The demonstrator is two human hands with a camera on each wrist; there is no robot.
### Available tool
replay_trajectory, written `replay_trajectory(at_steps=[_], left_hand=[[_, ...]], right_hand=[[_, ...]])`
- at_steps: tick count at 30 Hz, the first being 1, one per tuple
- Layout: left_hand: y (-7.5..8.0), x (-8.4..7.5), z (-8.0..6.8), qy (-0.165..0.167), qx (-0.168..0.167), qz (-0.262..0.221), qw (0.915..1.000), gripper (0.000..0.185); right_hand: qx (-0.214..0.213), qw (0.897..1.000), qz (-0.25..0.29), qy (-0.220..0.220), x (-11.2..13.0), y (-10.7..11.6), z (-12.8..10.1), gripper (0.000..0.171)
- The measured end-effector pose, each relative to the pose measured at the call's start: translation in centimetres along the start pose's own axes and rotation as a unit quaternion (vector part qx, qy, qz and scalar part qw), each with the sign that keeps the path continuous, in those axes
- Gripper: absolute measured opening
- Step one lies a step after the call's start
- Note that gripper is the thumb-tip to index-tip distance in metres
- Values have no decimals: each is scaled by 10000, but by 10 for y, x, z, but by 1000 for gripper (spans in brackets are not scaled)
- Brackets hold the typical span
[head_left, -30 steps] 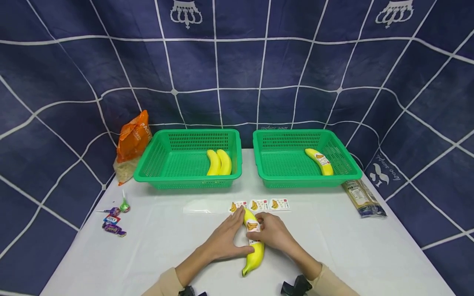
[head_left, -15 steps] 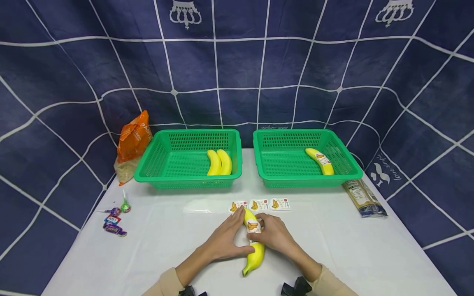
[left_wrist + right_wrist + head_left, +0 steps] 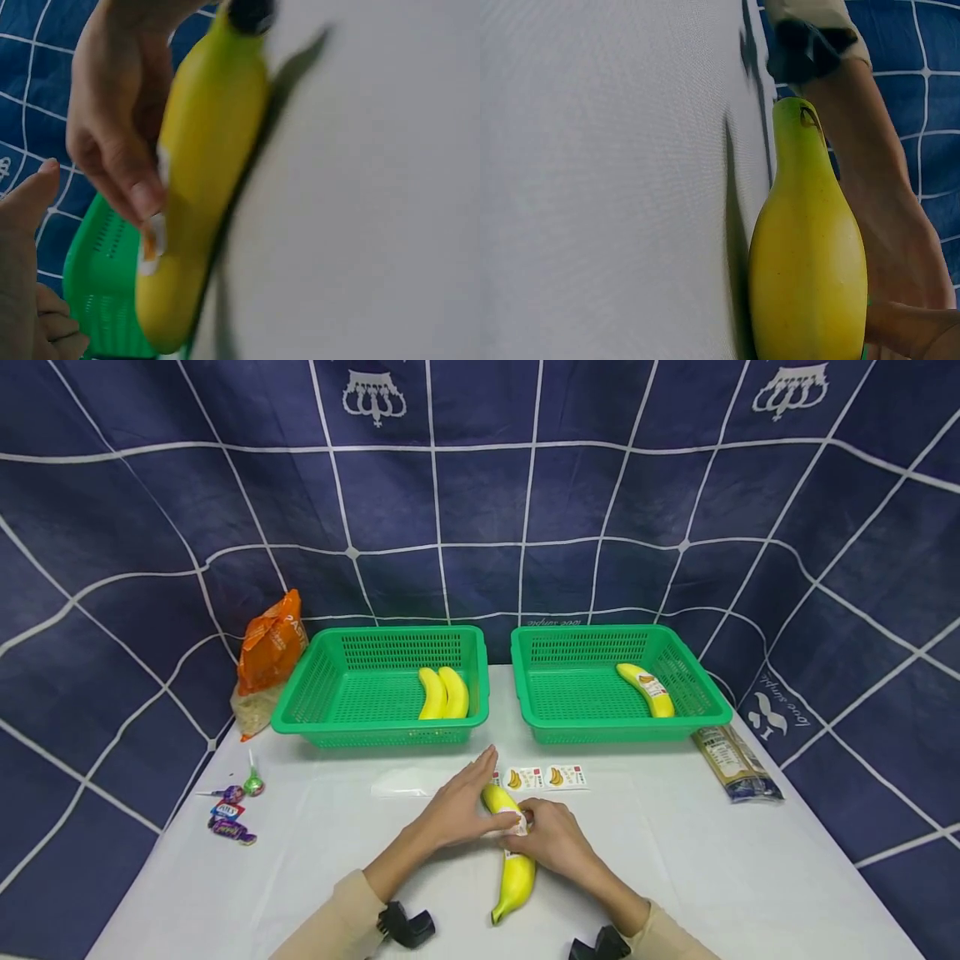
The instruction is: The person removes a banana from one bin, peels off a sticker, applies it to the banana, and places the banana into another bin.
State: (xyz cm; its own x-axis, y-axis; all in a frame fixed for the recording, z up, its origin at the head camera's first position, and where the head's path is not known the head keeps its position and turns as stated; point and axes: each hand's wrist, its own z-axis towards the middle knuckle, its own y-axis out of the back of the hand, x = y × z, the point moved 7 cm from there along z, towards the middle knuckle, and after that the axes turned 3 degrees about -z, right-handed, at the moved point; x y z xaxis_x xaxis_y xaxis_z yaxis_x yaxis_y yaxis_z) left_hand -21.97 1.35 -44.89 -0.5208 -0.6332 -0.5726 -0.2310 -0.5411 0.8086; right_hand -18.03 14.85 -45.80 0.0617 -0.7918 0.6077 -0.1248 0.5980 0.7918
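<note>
A yellow banana (image 3: 517, 885) lies stem-end toward me on the white table, a white label with a banana print (image 3: 513, 818) on its upper side. My right hand (image 3: 553, 835) holds it from the right, thumb on the label and fingers at the far side. My left hand (image 3: 459, 806) hovers at the banana's upper left, fingers straight and thumb pointing toward the label; whether the thumb touches is unclear. The left wrist view shows the right thumb and fingers at the banana (image 3: 202, 172) label. The right wrist view shows the banana's stem end (image 3: 802, 240) close up.
Behind stands a green basket (image 3: 375, 731) with two bananas; right of it, another green basket (image 3: 622, 731) holds one labelled banana. A strip of banana stickers (image 3: 566, 777) lies beyond my hands. Candies (image 3: 231, 828) and an orange bag (image 3: 272, 643) are left, a flat packet (image 3: 737, 764) right.
My left hand has lifted off the banana's left side and moved up and away, partly covering the sticker strip. My right hand stays on the banana, which has barely moved.
</note>
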Motion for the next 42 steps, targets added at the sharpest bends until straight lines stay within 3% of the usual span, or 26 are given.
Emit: replay_trajectory(at_steps=[6, 9, 16, 22, 26, 30, 34, 42], left_hand=[[20, -7, 38, 118, -429, -247, 9987, 87], [23, -10, 57, 171, -535, -412, 9976, 89], [20, -15, 99, 468, -545, -641, 9954, 109], [12, -15, 126, 524, -535, -672, 9949, 111], [7, -10, 138, 714, -466, -765, 9934, 111], [2, -5, 144, 857, -401, -1007, 9904, 112], [-2, -4, 149, 824, -316, -1323, 9873, 114], [-5, -3, 151, 730, -333, -1606, 9838, 116]], right_hand=[[3, 10000, -72, -51, -1, 1, 1, 58], [47, 10000, -30, -36, 0, 0, 2, 57], [164, 9998, -27, -65, 1, 0, 4, 59], [163, 9997, -95, 120, 2, 1, 2, 50], [200, 9992, -221, 252, 4, 0, 0, 40], [200, 9987, -345, 325, 6, 0, -3, 42], [106, 9984, -419, 376, 8, 1, -6, 48], [128, 9981, -478, 358, 9, 2, -7, 30]])
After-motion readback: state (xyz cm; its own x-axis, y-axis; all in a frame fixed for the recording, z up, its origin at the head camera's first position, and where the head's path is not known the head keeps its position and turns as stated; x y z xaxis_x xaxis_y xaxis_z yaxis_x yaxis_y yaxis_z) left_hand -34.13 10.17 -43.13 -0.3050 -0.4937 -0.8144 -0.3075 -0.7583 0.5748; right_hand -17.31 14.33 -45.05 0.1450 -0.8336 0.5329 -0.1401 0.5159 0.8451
